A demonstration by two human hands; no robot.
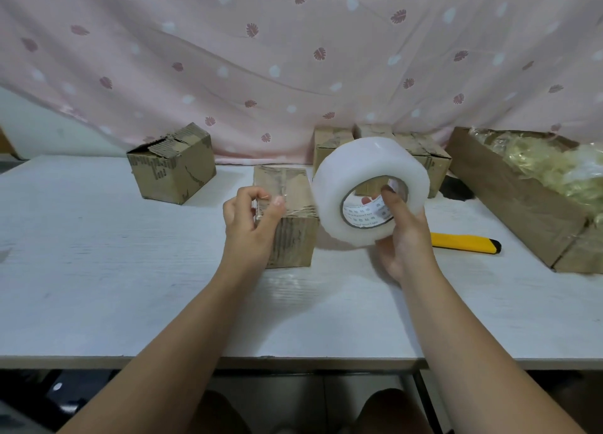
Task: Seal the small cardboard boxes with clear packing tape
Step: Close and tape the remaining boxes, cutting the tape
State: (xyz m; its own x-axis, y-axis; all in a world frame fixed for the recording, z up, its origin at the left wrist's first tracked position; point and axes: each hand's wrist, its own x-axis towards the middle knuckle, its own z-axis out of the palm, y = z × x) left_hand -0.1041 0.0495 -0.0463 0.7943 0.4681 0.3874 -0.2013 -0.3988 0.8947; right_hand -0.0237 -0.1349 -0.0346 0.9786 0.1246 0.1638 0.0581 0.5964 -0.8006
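Pink leaf-print curtain [293, 58] — brown boxes [287, 215], yellow knife [463, 243].

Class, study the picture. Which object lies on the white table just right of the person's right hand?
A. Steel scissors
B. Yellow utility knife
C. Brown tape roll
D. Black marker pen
B: a yellow plastic utility knife with a black tip lies flat on the white table beside the right hand, which grips the large roll of clear packing tape.

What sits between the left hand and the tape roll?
Head view: the small cardboard box, clear tape across its top, fills the gap between left hand and tape roll.
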